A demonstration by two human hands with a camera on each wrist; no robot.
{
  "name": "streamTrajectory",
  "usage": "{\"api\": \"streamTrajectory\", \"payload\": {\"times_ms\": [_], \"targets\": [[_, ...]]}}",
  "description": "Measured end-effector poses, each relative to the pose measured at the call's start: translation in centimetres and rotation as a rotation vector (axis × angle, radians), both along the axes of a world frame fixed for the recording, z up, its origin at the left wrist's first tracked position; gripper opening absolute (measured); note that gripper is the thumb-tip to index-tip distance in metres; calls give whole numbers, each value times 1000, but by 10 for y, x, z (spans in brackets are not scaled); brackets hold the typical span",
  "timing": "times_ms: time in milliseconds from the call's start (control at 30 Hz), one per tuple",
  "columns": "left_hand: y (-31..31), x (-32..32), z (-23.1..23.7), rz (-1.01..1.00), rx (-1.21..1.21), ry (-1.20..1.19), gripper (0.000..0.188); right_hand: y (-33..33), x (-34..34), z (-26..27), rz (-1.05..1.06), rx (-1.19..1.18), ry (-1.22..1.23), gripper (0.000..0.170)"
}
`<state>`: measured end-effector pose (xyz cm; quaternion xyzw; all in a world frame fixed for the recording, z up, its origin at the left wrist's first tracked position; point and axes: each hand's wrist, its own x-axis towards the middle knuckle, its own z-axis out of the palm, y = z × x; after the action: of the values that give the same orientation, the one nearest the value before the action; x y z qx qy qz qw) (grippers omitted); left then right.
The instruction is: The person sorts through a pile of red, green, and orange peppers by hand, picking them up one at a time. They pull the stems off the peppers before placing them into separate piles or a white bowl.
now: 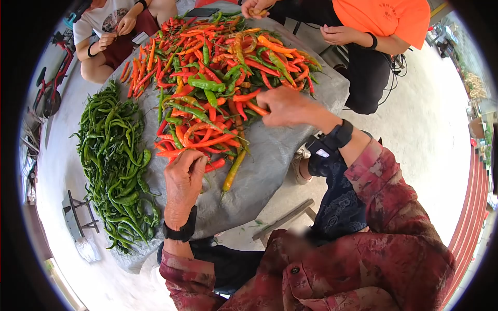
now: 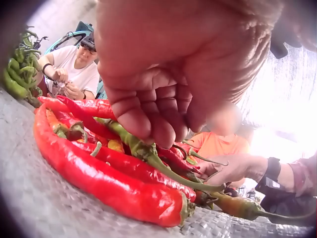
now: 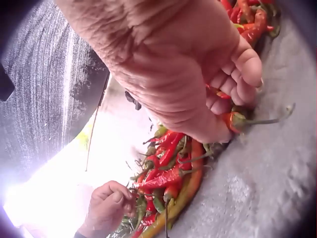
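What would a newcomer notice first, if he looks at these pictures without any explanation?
Probably the large heap of mostly red peppers, spread over the grey sheet in the head view, with a long pile of green peppers to its left. The bright orange shirt of a person at the upper right may come next. In the left wrist view, a long, shiny red pepper lies in the foreground.

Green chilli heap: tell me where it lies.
In the head view, the green heap lies at left on the grey sheet, beside the mostly red pile.
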<state>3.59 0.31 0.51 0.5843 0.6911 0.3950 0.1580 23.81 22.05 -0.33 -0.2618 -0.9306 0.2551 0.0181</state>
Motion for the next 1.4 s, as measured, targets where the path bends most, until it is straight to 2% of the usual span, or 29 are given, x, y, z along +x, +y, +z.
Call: {"api": "streamTrajectory", "payload": {"times_ms": [67,133,167,200,267,333,400,600,733,800,867,967,1067,1100,1167,1200,1233,1267,1333,1400], "targets": [[-1,-1,0,14,-7,-13,6,7,7,13,-11,-90,53,20],[-1,0,0,-1,10,11,6,13,18,32,-91,-362,145,17],[-1,0,1,-2,13,10,6,13,22,42,-198,-562,115,18],[-1,0,1,-4,1,9,6,14,26,46,-200,-559,115,18],[-1,2,2,-10,-8,9,6,15,31,50,-166,-834,299,20],[0,2,2,-5,23,22,7,13,26,50,-120,-871,348,23],[2,4,1,-2,62,13,7,8,13,45,-106,-1006,482,24],[6,9,0,54,116,-62,8,-8,-26,37,-66,-1051,580,19],[6,7,0,73,104,-77,8,-15,-48,33,-105,-1201,691,22],[6,8,-2,74,101,-68,8,-16,-57,29,-172,-1147,679,20],[6,8,-2,62,114,-71,9,-10,-62,19,-289,-815,550,17],[5,8,0,47,114,-72,7,-13,-61,23,-333,-838,668,16],[5,8,0,42,146,-40,6,-18,-56,26,-276,-880,648,20],[4,9,1,55,143,-102,8,-26,-55,37,-228,-777,580,23],[0,6,-8,103,50,-296,13,-37,-55,25,14,-465,648,25],[-1,7,-9,57,55,-497,17,-47,-53,35,6,-546,472,26],[0,10,-7,23,75,-633,24,-52,-57,21,196,-184,608,28],[1,12,-11,37,123,-710,24,-62,-57,21,254,-355,606,27],[3,10,-17,18,125,-760,21,-77,-57,29,277,-526,550,16],[4,14,-16,106,128,-890,21,-77,-58,26,261,-399,591,18]]}}
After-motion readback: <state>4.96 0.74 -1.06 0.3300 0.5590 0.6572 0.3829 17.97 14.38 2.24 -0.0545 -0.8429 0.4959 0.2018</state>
